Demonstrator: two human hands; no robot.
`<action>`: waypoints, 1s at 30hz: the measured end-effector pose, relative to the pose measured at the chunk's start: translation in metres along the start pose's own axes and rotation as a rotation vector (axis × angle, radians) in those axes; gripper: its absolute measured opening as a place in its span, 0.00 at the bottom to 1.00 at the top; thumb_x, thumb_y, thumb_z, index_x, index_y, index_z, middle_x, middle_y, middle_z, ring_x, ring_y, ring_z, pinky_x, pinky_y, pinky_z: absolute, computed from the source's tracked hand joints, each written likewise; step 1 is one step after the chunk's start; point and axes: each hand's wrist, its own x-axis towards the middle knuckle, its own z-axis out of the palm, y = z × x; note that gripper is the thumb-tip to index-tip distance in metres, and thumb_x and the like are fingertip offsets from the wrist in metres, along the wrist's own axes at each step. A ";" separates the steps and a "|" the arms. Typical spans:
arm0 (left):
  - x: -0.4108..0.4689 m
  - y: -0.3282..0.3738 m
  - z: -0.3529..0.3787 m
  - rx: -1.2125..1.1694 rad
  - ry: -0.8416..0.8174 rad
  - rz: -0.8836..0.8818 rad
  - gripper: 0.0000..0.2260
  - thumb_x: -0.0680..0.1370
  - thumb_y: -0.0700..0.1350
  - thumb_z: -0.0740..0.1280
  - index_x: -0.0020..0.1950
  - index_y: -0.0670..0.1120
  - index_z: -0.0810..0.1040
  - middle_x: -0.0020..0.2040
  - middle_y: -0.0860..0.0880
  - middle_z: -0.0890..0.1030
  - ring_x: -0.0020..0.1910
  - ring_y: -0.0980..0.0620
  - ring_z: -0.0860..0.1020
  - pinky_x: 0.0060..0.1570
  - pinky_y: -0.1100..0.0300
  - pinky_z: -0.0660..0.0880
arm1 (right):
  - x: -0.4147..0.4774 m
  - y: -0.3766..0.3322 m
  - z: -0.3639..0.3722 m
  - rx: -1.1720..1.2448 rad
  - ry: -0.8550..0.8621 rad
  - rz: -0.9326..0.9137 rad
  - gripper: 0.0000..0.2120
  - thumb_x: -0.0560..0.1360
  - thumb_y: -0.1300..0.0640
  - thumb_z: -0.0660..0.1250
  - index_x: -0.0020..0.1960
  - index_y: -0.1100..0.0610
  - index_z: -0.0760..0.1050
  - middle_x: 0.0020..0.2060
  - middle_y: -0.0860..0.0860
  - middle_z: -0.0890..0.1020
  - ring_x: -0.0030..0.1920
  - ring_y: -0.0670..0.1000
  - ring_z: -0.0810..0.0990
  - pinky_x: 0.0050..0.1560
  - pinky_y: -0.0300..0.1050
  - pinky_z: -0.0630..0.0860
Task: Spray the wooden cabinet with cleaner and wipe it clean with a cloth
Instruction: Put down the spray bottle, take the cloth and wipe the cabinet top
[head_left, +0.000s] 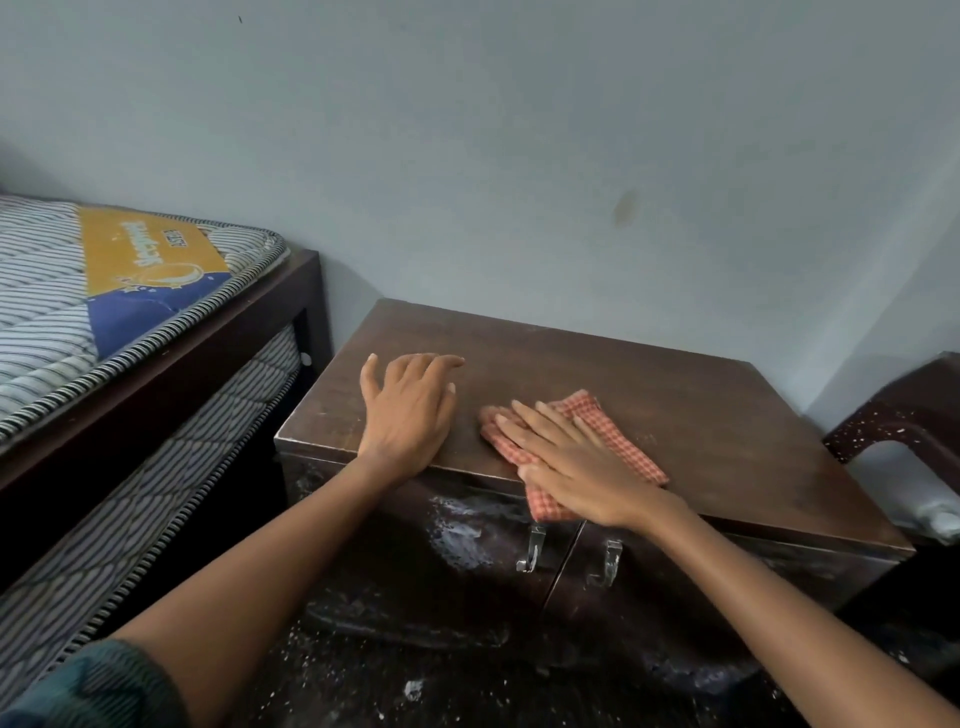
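Note:
A low dark wooden cabinet (675, 410) stands against the wall, with two doors and two metal handles (532, 553) on its front. A red-and-white checked cloth (597, 415) lies on the top near the front edge and hangs a little over it. My right hand (571, 462) presses flat on the cloth with fingers stretched out. My left hand (410, 410) rests on the bare top near the left front corner, fingers apart, holding nothing. No spray bottle shows in the view.
A bed with a striped mattress (104, 296) in a dark frame stands close on the left. A dark speckled chair (904, 421) sits at the right edge. White dusty patches (462, 530) mark the cabinet's left door and the dark floor below.

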 end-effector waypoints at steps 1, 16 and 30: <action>0.002 -0.008 -0.006 0.023 0.021 -0.022 0.14 0.80 0.45 0.55 0.64 0.52 0.72 0.62 0.51 0.75 0.67 0.49 0.67 0.70 0.43 0.43 | -0.014 0.007 0.001 -0.005 -0.008 -0.002 0.24 0.78 0.39 0.41 0.68 0.36 0.32 0.72 0.40 0.33 0.73 0.44 0.33 0.74 0.51 0.35; 0.013 -0.088 -0.028 0.090 -0.027 -0.259 0.14 0.81 0.49 0.54 0.63 0.52 0.73 0.65 0.50 0.74 0.68 0.46 0.64 0.70 0.41 0.45 | 0.024 0.064 -0.016 0.118 0.009 0.321 0.23 0.81 0.43 0.42 0.74 0.40 0.39 0.75 0.44 0.39 0.75 0.48 0.37 0.73 0.56 0.36; 0.012 -0.092 -0.031 0.089 -0.111 -0.228 0.15 0.81 0.53 0.52 0.62 0.52 0.73 0.64 0.51 0.73 0.69 0.47 0.64 0.70 0.43 0.47 | 0.044 -0.032 -0.004 0.036 0.001 -0.083 0.24 0.81 0.46 0.46 0.71 0.36 0.36 0.74 0.40 0.38 0.74 0.44 0.35 0.74 0.53 0.35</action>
